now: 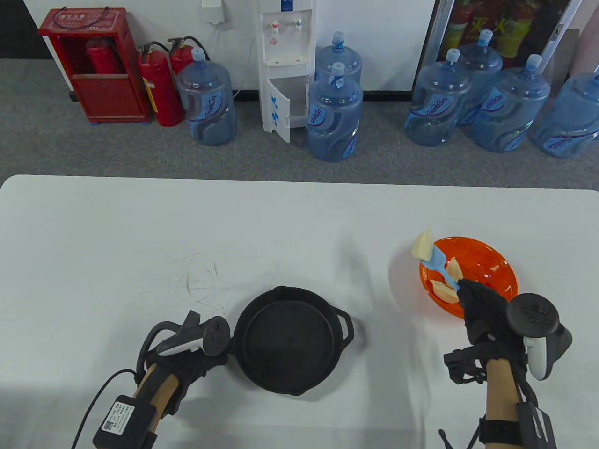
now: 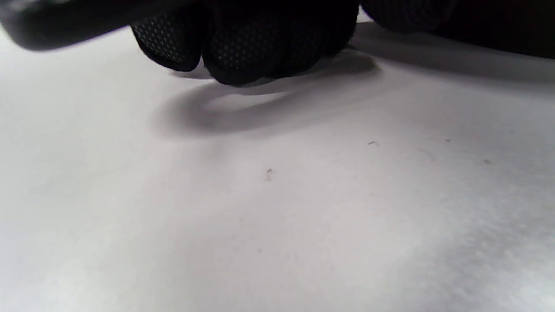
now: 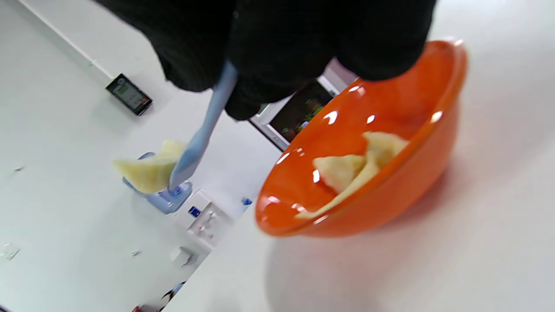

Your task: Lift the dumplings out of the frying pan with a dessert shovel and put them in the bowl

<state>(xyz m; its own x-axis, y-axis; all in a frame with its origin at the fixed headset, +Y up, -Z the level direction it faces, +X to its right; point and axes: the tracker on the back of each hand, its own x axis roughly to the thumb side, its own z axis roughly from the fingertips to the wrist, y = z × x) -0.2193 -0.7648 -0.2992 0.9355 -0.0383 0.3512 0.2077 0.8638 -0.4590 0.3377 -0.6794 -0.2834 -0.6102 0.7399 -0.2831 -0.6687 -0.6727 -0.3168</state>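
The black frying pan (image 1: pixel 290 343) sits near the table's front and holds nothing. My left hand (image 1: pixel 199 362) is at its left side, fingers (image 2: pixel 243 47) curled round the pan's handle (image 2: pixel 65 21), most of which the tracker hides. My right hand (image 1: pixel 479 301) grips the blue dessert shovel (image 1: pixel 444 271) (image 3: pixel 208 125). One pale dumpling (image 1: pixel 422 245) (image 3: pixel 149 171) lies on its blade, raised at the left rim of the orange bowl (image 1: pixel 496 262) (image 3: pixel 412 143). Several dumplings (image 1: pixel 444 292) (image 3: pixel 347 169) lie inside the bowl.
The white table (image 1: pixel 140 243) stretches wide to the left and behind the pan. Beyond its far edge, on the floor, stand water bottles (image 1: pixel 334 114), a dispenser (image 1: pixel 285 65) and fire extinguishers (image 1: pixel 159 89).
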